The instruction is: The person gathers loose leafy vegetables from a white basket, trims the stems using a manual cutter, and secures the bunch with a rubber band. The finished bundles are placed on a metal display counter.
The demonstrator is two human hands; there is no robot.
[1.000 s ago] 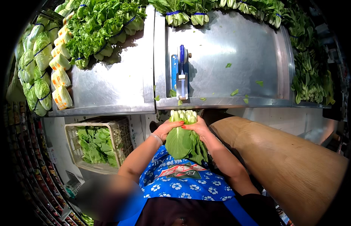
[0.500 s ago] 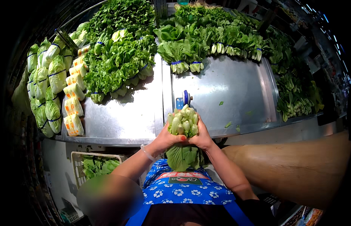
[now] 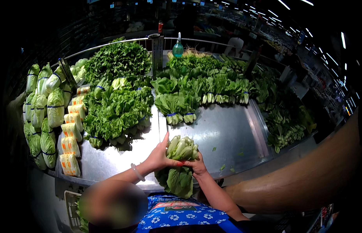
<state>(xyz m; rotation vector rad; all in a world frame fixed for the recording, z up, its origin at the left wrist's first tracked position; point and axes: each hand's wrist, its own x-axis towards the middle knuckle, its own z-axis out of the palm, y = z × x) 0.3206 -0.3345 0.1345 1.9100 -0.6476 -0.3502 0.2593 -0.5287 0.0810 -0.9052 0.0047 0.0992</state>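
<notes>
Between my two hands is a bunch of leafy greens (image 3: pixel 180 182), its pale stem ends (image 3: pixel 181 149) upward and its broad leaves hanging toward my apron. My left hand (image 3: pixel 159 158) supports the left side, fingers stretched along the stems and thumb across the front. On the right, my right hand (image 3: pixel 196 164) wraps round the bunch, its thumb meeting the left one. The bunch is held over the near edge of the metal counter (image 3: pixel 223 132). No band shows on its visible side.
Banded greens (image 3: pixel 181 108) stand in rows at the back right. Leafy lettuce (image 3: pixel 115 112), wrapped white packages (image 3: pixel 70 147) and banded napa cabbages (image 3: pixel 55 106) fill the left. A green spray bottle (image 3: pixel 178 48) stands at the back. Below the counter is a pale crate (image 3: pixel 72 209).
The view has tilted up, bringing the far rail and spray bottle into sight. My left fingers have straightened along the stems. The blue tape dispenser seen beyond the bunch earlier is now hidden.
</notes>
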